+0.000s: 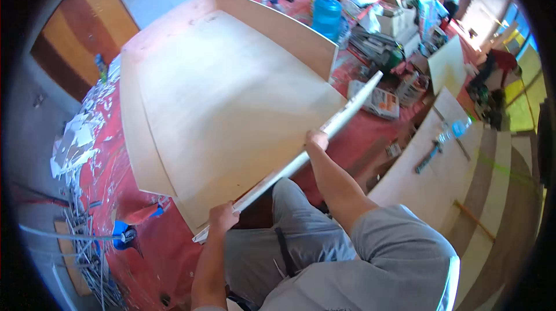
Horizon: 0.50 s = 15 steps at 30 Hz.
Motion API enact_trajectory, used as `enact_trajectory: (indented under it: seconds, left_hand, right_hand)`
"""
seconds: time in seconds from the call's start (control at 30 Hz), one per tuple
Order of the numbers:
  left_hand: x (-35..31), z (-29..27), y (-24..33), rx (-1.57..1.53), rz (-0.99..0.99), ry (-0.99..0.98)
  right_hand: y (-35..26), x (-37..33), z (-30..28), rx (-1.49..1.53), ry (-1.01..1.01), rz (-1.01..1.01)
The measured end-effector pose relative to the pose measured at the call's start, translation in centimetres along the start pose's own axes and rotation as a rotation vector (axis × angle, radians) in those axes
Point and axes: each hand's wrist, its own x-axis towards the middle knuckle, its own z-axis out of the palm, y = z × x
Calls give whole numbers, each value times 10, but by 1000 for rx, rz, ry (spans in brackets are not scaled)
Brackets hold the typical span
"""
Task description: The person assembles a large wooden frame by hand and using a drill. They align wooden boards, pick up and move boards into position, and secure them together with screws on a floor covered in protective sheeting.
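A long, narrow wooden board [350,109] with a pale edge slants across my front. My left hand [224,217] closes round it near its lower left end. Farther up the same board, my right hand [316,139] grips it, fingers wrapped over the edge. The board lies along the near side of a large, shallow wooden box [243,85] on the floor. Upright side boards stand on the box's left, far and right sides. At its upper right end the board sticks out past the box. My knee is close below the board.
Red sheeting [153,270] covers the floor. Thin metal strips [87,264] and a blue tool [123,234] lie at left. A blue water jug [327,16] stands beyond the box. At right, a plastic bottle [459,129] lies on a panel [417,189]. Other people are farther off.
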Motion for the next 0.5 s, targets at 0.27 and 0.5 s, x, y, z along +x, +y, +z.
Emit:
enact_trajectory:
  seconds: [0.27,0.5]
  left_hand:
    - [5,-8,24,43,17,-1]
    - [8,-14,23,39,-21,-80]
  right_hand:
    - [14,49,-2,-132,70,-36]
    - [15,42,-3,-123,70,-25]
